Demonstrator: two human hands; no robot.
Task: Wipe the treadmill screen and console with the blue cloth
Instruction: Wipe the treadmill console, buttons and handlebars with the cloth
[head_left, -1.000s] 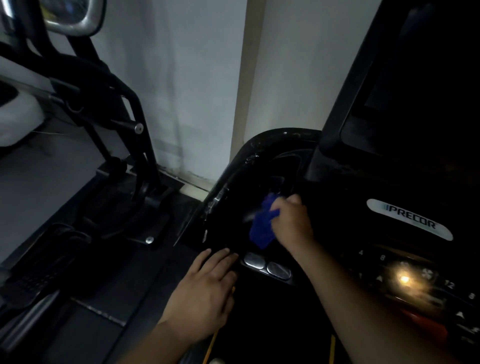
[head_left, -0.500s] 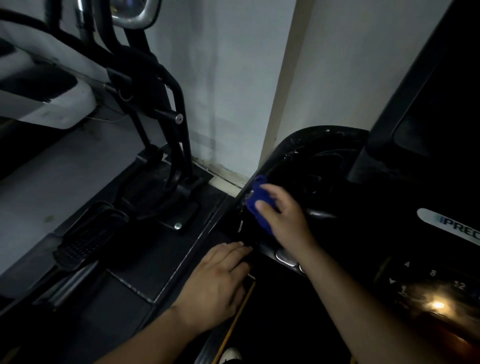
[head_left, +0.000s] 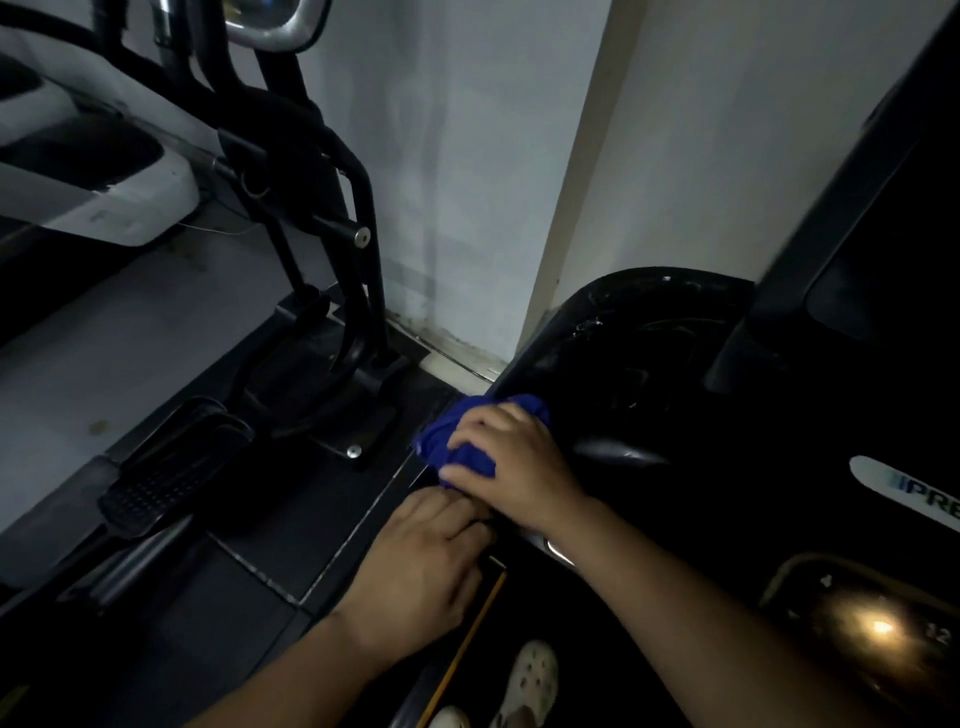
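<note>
Comparing with the view half a second ago, the person's right hand (head_left: 517, 470) has travelled down the left rim of the glossy black plastic treadmill console (head_left: 613, 296). It is clenched around the bunched blue cloth (head_left: 452, 441) and presses it against that rim. The left hand (head_left: 415, 566), previously flat with straight fingers and apart from the right, now has bent fingers that touch the underside of the right hand. The fingertips are hidden, so it cannot be told whether this hand grasps anything. A pair of white perforated clog shoes (head_left: 527, 675) has come into view at the bottom edge, and the white oval logo plate (head_left: 909, 491) is now cut off at the right edge.

The blue cloth sits on the outer left edge of the treadmill console, part of it overhanging toward the floor. Left of that edge a strip of dark rubber floor mat (head_left: 291, 509) lies open between the treadmill and the black tubular frame of the neighbouring exercise machine (head_left: 322, 249), whose ribbed black pedal (head_left: 166, 473) lies well apart from both hands. A grey painted wall (head_left: 467, 156) stands behind.

The recessed tray (head_left: 644, 374) in the treadmill console lies just right of the cloth. Its contents cannot be made out in the dark.
</note>
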